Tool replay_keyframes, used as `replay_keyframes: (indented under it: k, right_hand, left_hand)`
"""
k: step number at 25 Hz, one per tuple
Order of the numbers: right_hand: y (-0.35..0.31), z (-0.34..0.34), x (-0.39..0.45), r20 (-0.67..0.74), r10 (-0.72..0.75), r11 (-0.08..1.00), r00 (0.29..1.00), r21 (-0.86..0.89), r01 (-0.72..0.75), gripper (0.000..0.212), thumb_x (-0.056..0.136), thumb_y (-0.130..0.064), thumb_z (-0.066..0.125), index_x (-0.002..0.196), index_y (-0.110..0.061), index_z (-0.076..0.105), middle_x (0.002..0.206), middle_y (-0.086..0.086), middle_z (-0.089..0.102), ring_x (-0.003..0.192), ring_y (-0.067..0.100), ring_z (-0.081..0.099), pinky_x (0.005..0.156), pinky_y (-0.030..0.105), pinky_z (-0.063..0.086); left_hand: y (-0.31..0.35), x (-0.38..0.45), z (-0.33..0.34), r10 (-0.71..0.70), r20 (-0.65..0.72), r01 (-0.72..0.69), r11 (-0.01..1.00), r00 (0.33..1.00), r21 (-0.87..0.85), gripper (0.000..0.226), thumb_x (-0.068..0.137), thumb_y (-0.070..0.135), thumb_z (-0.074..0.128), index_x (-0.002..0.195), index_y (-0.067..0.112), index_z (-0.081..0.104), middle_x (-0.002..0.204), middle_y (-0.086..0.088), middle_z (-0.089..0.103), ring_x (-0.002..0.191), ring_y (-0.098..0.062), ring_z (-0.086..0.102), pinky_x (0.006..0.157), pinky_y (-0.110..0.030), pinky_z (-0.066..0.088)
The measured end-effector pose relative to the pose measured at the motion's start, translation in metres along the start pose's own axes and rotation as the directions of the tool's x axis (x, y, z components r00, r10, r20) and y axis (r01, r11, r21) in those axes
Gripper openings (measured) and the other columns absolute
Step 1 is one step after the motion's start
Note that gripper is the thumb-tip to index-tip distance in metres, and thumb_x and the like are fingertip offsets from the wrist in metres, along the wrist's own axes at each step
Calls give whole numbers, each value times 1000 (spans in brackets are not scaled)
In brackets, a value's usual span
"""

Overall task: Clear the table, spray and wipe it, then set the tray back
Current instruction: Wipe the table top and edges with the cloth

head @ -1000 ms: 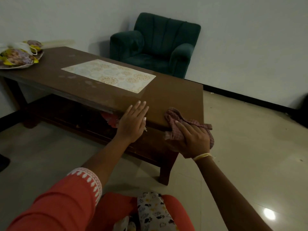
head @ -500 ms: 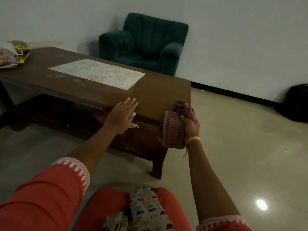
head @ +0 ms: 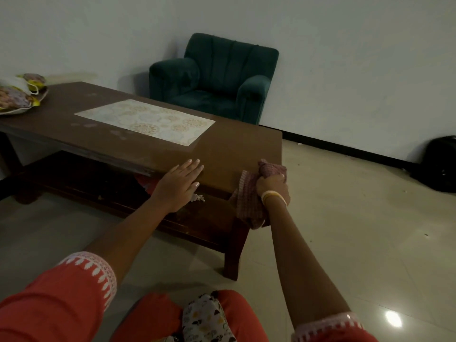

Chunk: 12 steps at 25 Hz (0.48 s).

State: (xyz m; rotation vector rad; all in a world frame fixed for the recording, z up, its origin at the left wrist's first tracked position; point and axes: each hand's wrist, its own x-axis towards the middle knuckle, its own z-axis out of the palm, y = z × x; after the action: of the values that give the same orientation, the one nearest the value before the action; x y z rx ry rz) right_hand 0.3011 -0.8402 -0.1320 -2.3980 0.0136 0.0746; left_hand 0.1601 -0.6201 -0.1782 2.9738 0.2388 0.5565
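We see our left hand [head: 178,186] lying flat on the near edge of the brown coffee table [head: 229,146], fingers straight and spread a little, palm down, holding nothing. Our right hand [head: 272,187] is curled tight round a bunched pink checked cloth [head: 249,206] at the table's near right corner; the top of the cloth pokes up above our knuckles against the tabletop edge, and the rest hangs down past the wrist beside the table leg [head: 233,250]. A yellow bangle [head: 274,195] sits on that wrist.

On the tabletop, a pale patterned mat [head: 145,120] lies flat in the middle, and pale smudges [head: 98,127] mark the wood just left of it. At the far left end we see a tray [head: 14,111] holding packets in floral and yellow wrapping [head: 14,98], partly cut off by the frame. Under the tabletop, just beyond our left hand, something red [head: 143,181] sits on the lower shelf, too dark to name.

Behind the table a dark green armchair [head: 212,77] stands against the white wall. A black object [head: 441,164] rests on the tiled floor at the far right. Our orange sleeves [head: 56,299] with white trim fill the bottom of the view.
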Motion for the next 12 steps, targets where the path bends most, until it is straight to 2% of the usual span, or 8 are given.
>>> replay_keyframes:
  k: [2, 4, 9, 12]
  right_hand:
    - [-17, 7, 14, -23, 60, 997, 998, -38, -61, 92, 87, -54, 52, 152, -1, 13, 149, 21, 34, 135, 37, 40, 106, 46, 38]
    - [-30, 19, 31, -80, 81, 994, 994, -72, -86, 101, 83, -60, 53, 152, 0, 11, 149, 24, 32, 135, 40, 38, 105, 50, 38]
    - [-57, 34, 90, -62, 34, 944, 997, -325, -53, 97, 82, -71, 40, 154, -11, 15, 151, 26, 26, 138, 42, 30, 110, 50, 30]
    - [-69, 48, 133, -33, 16, 914, 999, -404, -28, 95, 84, -71, 36, 155, -13, 14, 156, 28, 14, 143, 46, 16, 116, 52, 16]
  left_hand:
    - [-4, 6, -5, -5, 26, 8, 996, 1000, -94, 55, 100, 23, 32, 152, 25, 15, 162, 5, 8, 149, -11, 7, 120, -36, 9]
    - [-14, 19, -14, -47, 49, 55, 984, 998, -172, 55, 99, 21, 31, 152, 28, 16, 161, 7, 5, 147, -9, 12, 120, -37, 8]
    - [-53, 72, -29, -156, 151, 174, 978, 976, -119, 50, 102, 39, 25, 151, 31, 18, 161, 10, 8, 148, -12, 13, 120, -41, 9]
    - [-75, 110, -24, -187, 225, 203, 978, 956, -50, 51, 102, 43, 23, 151, 31, 18, 161, 9, 9, 149, -15, 11, 120, -43, 11]
